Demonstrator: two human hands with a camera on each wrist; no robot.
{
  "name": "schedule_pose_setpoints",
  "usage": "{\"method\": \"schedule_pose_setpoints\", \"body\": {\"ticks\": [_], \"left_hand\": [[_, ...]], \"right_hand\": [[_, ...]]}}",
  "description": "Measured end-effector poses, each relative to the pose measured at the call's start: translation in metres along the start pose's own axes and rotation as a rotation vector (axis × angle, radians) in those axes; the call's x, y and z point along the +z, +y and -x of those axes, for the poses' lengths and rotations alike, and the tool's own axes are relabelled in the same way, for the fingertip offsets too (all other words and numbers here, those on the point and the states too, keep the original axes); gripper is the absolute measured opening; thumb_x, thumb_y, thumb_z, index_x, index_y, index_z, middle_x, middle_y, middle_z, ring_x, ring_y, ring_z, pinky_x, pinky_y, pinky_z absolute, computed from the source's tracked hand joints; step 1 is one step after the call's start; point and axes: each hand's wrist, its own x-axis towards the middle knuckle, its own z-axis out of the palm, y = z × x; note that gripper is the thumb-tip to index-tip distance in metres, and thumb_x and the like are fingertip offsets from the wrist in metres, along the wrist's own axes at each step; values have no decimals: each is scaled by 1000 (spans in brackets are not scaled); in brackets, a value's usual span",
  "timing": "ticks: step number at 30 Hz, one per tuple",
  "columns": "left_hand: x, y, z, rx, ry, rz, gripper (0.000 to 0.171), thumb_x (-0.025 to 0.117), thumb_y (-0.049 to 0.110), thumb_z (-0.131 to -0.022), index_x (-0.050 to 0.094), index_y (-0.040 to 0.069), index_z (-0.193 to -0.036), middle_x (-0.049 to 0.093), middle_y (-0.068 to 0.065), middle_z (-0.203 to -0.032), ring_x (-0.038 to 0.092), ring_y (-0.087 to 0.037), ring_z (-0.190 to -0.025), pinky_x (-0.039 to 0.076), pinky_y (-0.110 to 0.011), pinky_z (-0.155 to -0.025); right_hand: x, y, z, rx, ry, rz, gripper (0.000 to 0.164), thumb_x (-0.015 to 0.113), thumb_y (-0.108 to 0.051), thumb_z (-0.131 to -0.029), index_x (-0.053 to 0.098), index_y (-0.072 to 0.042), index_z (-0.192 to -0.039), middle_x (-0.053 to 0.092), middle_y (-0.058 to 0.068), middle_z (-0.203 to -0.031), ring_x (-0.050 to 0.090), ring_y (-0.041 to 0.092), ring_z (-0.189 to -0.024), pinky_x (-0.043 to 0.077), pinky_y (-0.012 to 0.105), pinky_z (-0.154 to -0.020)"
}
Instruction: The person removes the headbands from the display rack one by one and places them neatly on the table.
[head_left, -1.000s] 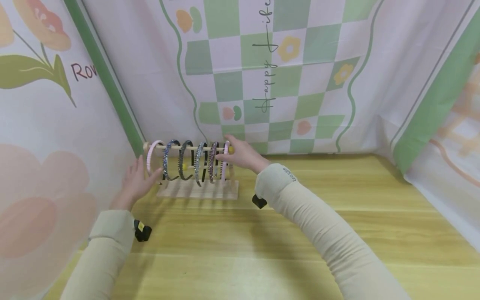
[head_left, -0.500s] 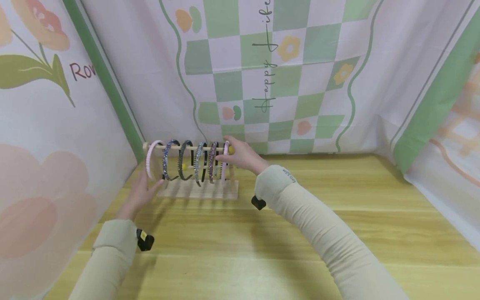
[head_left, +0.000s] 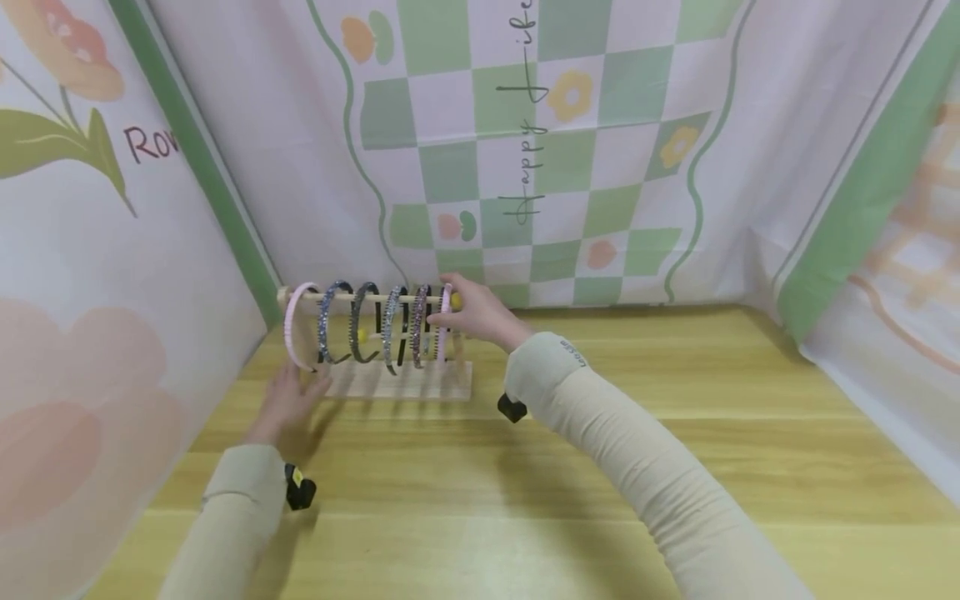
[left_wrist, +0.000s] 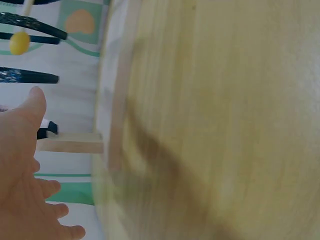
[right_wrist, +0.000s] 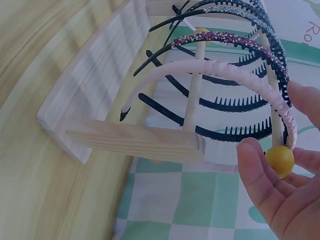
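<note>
A wooden headband rack (head_left: 397,382) carries several headbands on its upper rod. My right hand (head_left: 483,312) is at the right end. Its fingers and thumb curl around the pink headband (right_wrist: 210,67) there, by the yellow knob (right_wrist: 280,161) on the rod's end. A purple glittery headband (right_wrist: 225,38) hangs beside it. At the left end, another pink headband (head_left: 291,329) hangs on the rod. Below it my left hand (head_left: 285,408) holds nothing, its fingers spread beside the rack's base. In the left wrist view the thumb (left_wrist: 34,105) points at the headbands' dark ends.
A blue glittery headband (head_left: 324,325), a black one (head_left: 356,325) and a silver one (head_left: 388,329) hang between the pink ones. The rack stands on a wood-grain table (head_left: 480,500). Close behind it hangs a checked cloth (head_left: 547,167), and a printed cloth (head_left: 97,333) walls the left.
My left hand has moved down and slightly right, from beside the left pink headband to below it. The right hand has stayed at the rack's right end.
</note>
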Motion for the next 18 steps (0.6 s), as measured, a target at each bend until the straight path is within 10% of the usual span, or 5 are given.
{"method": "schedule_pose_setpoints", "body": {"ticks": [7,18], "left_hand": [[6,-7,-4,-44,-9,-53,87,35,57,-92,-1,-2,-145,5,-34,-144,4,-55,-127,8,-70,-96],[20,-17,-12,-157,66,-110,68,42,51,-93,30,6,-142,21,-32,-142,18,-54,-123,15,-71,-92]], "right_hand": [[1,-1,0,4,3,-29,75,68,-28,-84,26,-14,-145,39,9,-139,57,20,-86,52,30,-63],[1,-2,-1,19,-8,-126,69,67,-16,-85,31,-17,-143,41,11,-137,59,22,-76,54,38,-67]]}}
